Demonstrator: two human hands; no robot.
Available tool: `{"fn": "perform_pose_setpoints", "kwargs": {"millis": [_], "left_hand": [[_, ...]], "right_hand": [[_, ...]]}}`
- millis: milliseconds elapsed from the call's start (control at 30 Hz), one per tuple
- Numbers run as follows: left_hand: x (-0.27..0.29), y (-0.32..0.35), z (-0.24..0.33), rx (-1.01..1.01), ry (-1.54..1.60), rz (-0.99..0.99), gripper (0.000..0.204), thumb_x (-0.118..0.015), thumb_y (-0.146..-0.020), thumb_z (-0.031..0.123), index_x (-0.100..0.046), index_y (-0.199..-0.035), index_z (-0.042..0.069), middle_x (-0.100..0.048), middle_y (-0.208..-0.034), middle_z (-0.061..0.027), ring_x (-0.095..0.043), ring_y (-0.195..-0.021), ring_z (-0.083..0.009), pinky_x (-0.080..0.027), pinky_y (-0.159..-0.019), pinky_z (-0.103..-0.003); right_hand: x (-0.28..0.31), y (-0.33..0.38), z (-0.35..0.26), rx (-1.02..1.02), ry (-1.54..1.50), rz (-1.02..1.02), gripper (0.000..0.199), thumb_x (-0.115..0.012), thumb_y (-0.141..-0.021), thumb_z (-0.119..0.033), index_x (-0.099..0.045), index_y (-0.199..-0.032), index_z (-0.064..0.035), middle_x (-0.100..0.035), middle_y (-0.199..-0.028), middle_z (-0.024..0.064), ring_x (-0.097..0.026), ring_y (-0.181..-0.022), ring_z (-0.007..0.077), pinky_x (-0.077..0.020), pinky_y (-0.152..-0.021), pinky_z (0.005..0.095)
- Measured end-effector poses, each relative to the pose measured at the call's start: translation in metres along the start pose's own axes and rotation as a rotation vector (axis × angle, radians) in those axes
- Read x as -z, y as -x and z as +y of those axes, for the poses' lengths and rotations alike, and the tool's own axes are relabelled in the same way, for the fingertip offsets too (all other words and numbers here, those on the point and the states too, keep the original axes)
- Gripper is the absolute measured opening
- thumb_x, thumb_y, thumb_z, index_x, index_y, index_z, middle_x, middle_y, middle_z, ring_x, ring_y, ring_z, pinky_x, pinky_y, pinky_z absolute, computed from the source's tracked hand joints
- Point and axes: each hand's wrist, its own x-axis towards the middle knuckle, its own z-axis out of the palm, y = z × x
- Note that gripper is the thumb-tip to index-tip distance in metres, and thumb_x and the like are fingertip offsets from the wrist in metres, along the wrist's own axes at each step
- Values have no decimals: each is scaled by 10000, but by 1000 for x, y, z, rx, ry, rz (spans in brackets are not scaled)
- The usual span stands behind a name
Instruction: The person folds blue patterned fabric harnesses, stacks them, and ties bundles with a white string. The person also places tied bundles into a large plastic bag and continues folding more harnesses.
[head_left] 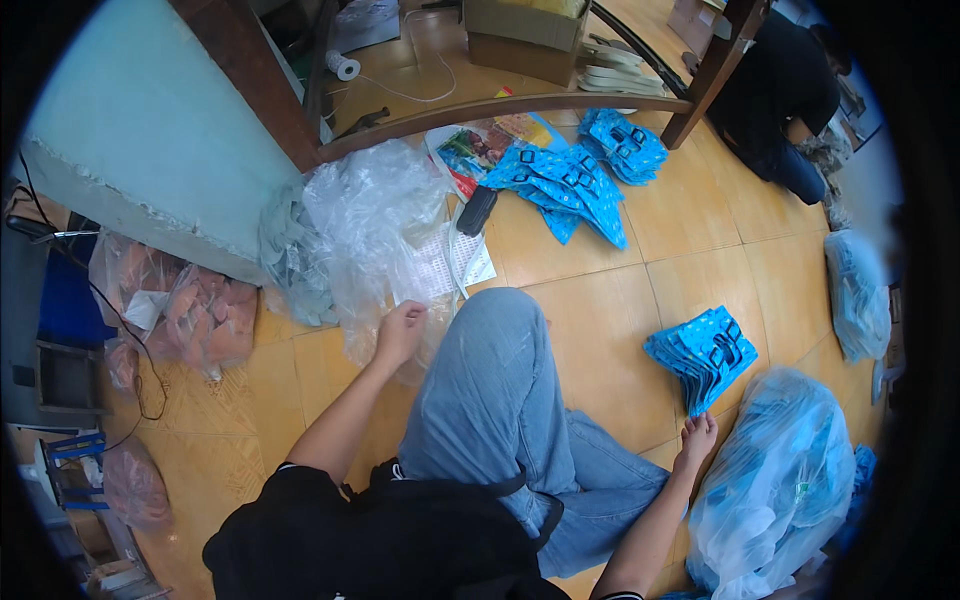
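The right hand (699,436), fingers narrow, is at the near corner of a blue stack (700,352) on the floor (595,325); the left hand (402,332), curled, is by clear plastic (365,205). I cannot tell whether either grips. Beyond lie more blue piles (570,190)

Tan tiled floor (590,300), blue stacks (570,190), crumpled clear plastic (365,205), bulging bag (775,480)

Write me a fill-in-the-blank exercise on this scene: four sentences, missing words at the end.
1. The right hand is at the lower corner of a stack whose main colour is ____.
2. The left hand is close to a crumpled, see-through heap made of ____.
3. The large filled bag lies on the right hand's ____ side.
4. The person's shirt is ____.

Missing words: blue; plastic; right; black.
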Motion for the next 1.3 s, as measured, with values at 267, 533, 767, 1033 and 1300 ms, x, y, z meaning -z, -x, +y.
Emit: {"fn": "perform_pose_setpoints", "kwargs": {"millis": [267, 533, 767, 1033, 1300], "left_hand": [[-51, -20, 14, -177, -464, 5, 316, -623, -837, 337, -654, -941, 41, -674, -940, -177, -635, -904, -354, -493, -749, -439], [-17, -57, -7, 100, 256, 14, 307, -572, -924, 291, -652, -998, 5, -680, -822, -110, -619, -633, -183, -481, -576, -311], [79, -17, 89, -39, 598, 6, 316, -493, -987, 254, -619, -1141, 8, -592, -739, -37, -413, -477, -50, -327, -431, -190], [134, 56, 192, -300, 877, -342, 386, -433, -1013, 297, -575, -1196, -12, -554, -702, -14, -376, -467, -29, -276, -412, -176], [37, 173, 219, -505, 388, -1014, 288, -497, -993, 221, -647, -1093, -3, -579, -663, 10, -458, -535, -36, -360, -501, -187]], "right_hand": [[-4, 16, 8, 78, 281, -183, 304, -559, -954, -195, -486, -1190, -18, -601, -858, 81, -573, -663, 107, -413, -524, 215], [-18, 35, -2, 152, 549, -302, 342, -549, -959, -231, -515, -1196, 13, -612, -853, 74, -613, -741, 144, -468, -615, 266], [-20, 55, -7, 357, 451, -263, 295, -563, -951, -202, -535, -1178, -16, -606, -865, 42, -585, -749, 111, -444, -620, 240], [-36, 176, -34, 351, 142, -233, 290, -552, -967, -187, -561, -1178, 12, -636, -915, 79, -615, -821, 143, -492, -729, 267], [-54, 311, -116, 281, -285, -706, 450, -457, -1006, -352, -524, -1259, 15, -636, -1070, 132, -621, -957, 182, -498, -817, 309]]}}
